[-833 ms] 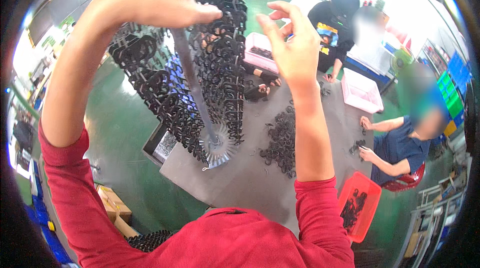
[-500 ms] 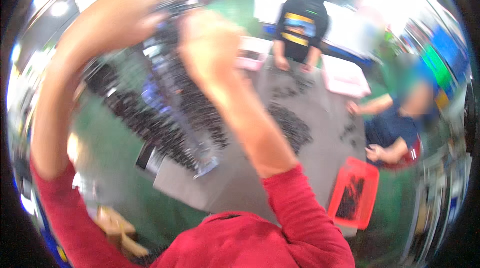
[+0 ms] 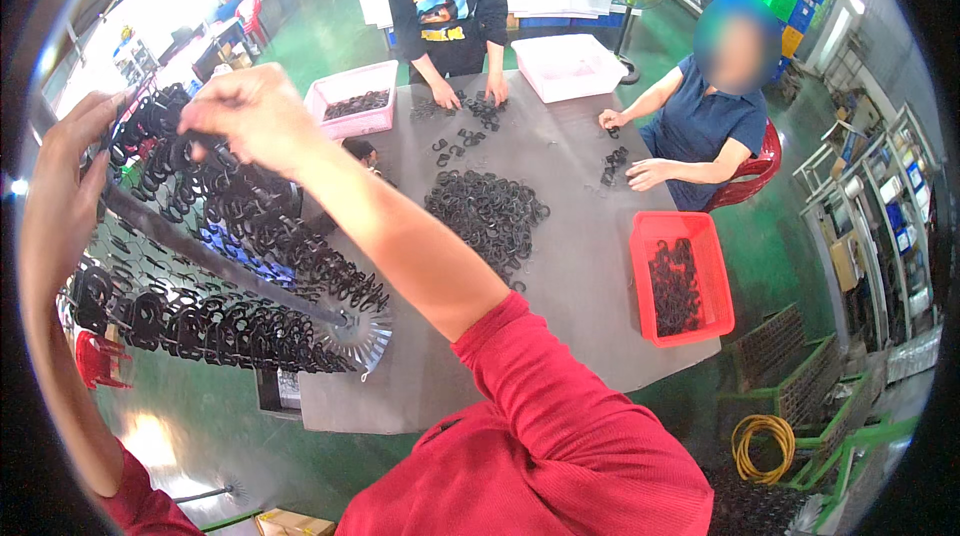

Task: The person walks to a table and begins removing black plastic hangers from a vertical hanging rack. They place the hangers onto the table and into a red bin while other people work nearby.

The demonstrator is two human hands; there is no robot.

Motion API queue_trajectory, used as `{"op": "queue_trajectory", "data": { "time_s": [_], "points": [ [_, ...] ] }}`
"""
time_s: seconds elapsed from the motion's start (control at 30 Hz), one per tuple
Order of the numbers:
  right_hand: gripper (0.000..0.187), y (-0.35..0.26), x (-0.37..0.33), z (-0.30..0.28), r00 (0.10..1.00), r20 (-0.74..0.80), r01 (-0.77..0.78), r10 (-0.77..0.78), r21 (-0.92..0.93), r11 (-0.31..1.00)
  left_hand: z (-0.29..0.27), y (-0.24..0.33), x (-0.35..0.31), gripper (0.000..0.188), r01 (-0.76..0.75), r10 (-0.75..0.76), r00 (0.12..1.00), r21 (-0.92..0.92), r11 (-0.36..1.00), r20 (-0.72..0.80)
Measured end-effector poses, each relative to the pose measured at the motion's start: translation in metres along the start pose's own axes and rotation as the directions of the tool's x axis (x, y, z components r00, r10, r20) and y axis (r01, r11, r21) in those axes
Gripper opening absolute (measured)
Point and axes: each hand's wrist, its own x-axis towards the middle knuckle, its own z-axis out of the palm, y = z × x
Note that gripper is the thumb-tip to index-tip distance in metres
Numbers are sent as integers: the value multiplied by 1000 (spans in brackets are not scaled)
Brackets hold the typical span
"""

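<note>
A long hanging rack has a dark central pole and wire rows, crowded with small black curved hook-like pieces. It slants across the left of the head view. My left hand is at the rack's upper end, its thumb and fingers bent around it; the exact grip is partly hidden. Close beside it, my right hand is closed, fingertips pinched on a black hook piece at the top of the rack. A heap of similar black pieces lies on the grey table.
A red basket of black pieces stands at the table's right. Pink baskets sit along the far side. Two co-workers, one far, one right, handle pieces at the table. A yellow coiled hose lies lower right.
My view has turned, and the table and co-workers appear farther left. Both hands, blurred before, now sit lower and farther left in the picture, still at the rack.
</note>
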Motion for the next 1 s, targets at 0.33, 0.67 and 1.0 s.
{"op": "queue_trajectory", "data": {
  "time_s": [0.33,0.67,1.0],
  "points": [
    [23,30,-24,-126,988,-156,-118,-8,-780,615,-18,12,-26,55,188,-140,979,-398,898,147],
    [29,19,-19,-51,905,-59,155,-421,-877,455,-35,46,0,57,177,-146,948,-85,981,283],
    [25,2,-9,59,849,56,269,-526,-902,338,-13,20,-2,48,196,-187,973,-58,979,138]
  ]
}}
